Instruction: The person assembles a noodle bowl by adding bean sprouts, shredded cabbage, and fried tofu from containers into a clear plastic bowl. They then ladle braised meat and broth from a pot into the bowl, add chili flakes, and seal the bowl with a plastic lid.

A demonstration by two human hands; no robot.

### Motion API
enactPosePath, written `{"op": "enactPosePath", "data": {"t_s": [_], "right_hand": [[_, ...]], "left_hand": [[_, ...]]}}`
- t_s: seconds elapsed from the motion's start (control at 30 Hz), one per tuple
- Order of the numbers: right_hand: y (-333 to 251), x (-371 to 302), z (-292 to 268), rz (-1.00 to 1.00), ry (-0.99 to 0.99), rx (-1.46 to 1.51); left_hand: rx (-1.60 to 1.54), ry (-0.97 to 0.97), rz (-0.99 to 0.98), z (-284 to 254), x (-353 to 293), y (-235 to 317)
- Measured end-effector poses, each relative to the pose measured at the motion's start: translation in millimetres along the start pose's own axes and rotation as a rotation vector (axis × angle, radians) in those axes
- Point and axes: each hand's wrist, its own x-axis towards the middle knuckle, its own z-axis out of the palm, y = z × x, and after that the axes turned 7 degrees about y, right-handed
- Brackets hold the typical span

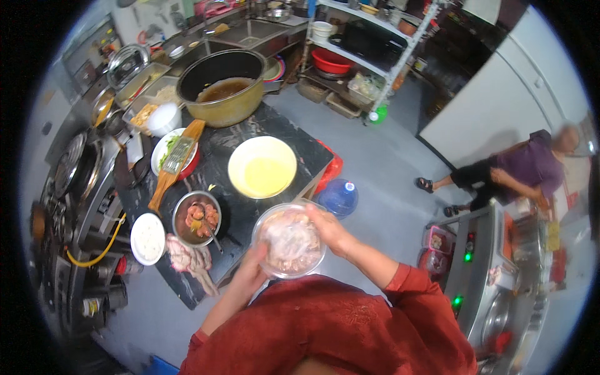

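Between my two hands I carry a clear round plastic bowl [292,240] close to my body, just off the table's near edge. Pale pieces that look like raw meat fill it. My left hand [253,265] grips its left side, slightly smeared by motion. On the upper right rim, my right hand [328,231] is closed around the edge. Beyond the bowl stands a cream basin [262,153] with yellowish contents. To the left, a steel bowl [181,215] holds chunks of meat and a spoon. Raw pale meat [190,259] lies beside it on the dark table.
A big pot [219,109] with brown liquid stands at the table's far end. A wooden-framed grater [175,165] rests across a bowl of greens. A white plate [148,239] is at the left. A blue water jug [338,198] is on the floor. Another person [525,165] stands at right.
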Motion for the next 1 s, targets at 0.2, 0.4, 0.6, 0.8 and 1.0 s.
{"op": "enactPosePath", "data": {"t_s": [0.2,0.4,0.6,0.8,1.0], "right_hand": [[37.3,-29.4,-3.1,0.046,0.132,0.278],[3.6,-34.3,-31.4,0.263,-0.23,0.08],[-15.9,-12.3,-19.0,0.349,-0.68,-0.151],[-2.0,-30.5,26.5,0.106,-0.725,-0.321],[27.5,-61.9,105.1,-0.156,-0.674,-0.327]], "left_hand": [[-0.108,0.143,0.039,22.0,-4.4,-52.7],[-0.062,0.211,-0.038,25.1,-27.6,-58.8],[-0.027,0.195,-0.114,18.6,-53.9,-62.8],[-0.074,0.186,-0.025,-8.2,-90.4,-65.2],[-0.208,0.332,0.216,-45.8,-164.2,-70.8]]}}
